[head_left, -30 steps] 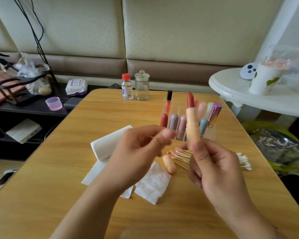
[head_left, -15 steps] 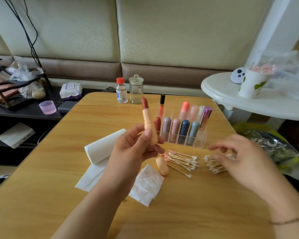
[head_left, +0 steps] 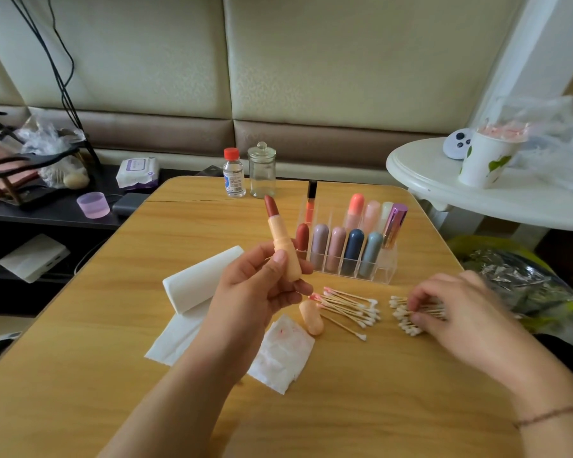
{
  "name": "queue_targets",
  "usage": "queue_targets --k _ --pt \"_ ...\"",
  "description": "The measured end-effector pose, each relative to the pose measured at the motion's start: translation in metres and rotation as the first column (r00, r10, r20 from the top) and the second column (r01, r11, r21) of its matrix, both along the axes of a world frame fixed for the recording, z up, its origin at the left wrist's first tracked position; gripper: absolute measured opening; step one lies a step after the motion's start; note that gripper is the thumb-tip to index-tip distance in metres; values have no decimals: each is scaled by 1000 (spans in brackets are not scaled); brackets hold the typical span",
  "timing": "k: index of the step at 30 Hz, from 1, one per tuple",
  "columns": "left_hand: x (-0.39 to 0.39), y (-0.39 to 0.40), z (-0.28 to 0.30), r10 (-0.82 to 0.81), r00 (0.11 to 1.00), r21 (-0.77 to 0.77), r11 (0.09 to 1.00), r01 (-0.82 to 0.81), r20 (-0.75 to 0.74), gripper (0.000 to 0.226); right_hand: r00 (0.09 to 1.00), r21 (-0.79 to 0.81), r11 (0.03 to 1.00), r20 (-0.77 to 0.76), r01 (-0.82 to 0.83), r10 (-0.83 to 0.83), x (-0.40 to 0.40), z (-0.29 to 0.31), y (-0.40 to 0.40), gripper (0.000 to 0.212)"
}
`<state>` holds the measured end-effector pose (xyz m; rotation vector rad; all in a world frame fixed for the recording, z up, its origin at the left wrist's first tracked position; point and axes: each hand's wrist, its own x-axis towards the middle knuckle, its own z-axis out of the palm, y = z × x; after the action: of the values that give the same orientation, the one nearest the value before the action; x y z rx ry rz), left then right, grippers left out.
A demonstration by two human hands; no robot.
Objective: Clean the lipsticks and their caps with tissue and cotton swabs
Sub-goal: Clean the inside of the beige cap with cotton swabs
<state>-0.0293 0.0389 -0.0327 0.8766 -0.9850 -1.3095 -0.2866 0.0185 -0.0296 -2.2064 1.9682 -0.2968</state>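
the left hand (head_left: pixel 262 289) held an open lipstick (head_left: pixel 280 239) up above the wooden table (head_left: pixel 113 325), fingers and thumb curled round its peach tube, the red tip pointing up. its peach cap (head_left: pixel 311 317) lay on the table just beside a stained tissue (head_left: pixel 283 352). the right hand (head_left: pixel 450 309) rested on a pile of clean cotton swabs (head_left: pixel 407 317), its fingers bent over them, pinching at some. used swabs (head_left: pixel 348 305) with pink ends lay between the cap and the clean pile. more lipsticks stood in a clear holder (head_left: pixel 344 249) behind.
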Motion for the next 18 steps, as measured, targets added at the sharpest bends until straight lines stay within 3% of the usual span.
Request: queue_targets --k 6,8,12,14,18 --pt "0 0 0 3 1000 14 1000 -3 -13 25 969 -117 993 243 -7 35 0 -2 -4 19" --pt "-1 0 -1 -21 1000 23 1000 21 -15 25 947 -236 972 315 9 68 1 -4 -6 17" --pt "-4 3 -1 -209 971 50 975 216 -119 31 851 -503 861 417 -78 321 18 -4 1 9" --pt "-7 5 -3 -306 943 44 948 314 -127 31 770 -580 800 437 -155 466 35 -3 10 19" --pt "-11 8 -6 -440 896 13 897 441 -67 29 706 -665 727 433 -169 561 62 -6 21 19"
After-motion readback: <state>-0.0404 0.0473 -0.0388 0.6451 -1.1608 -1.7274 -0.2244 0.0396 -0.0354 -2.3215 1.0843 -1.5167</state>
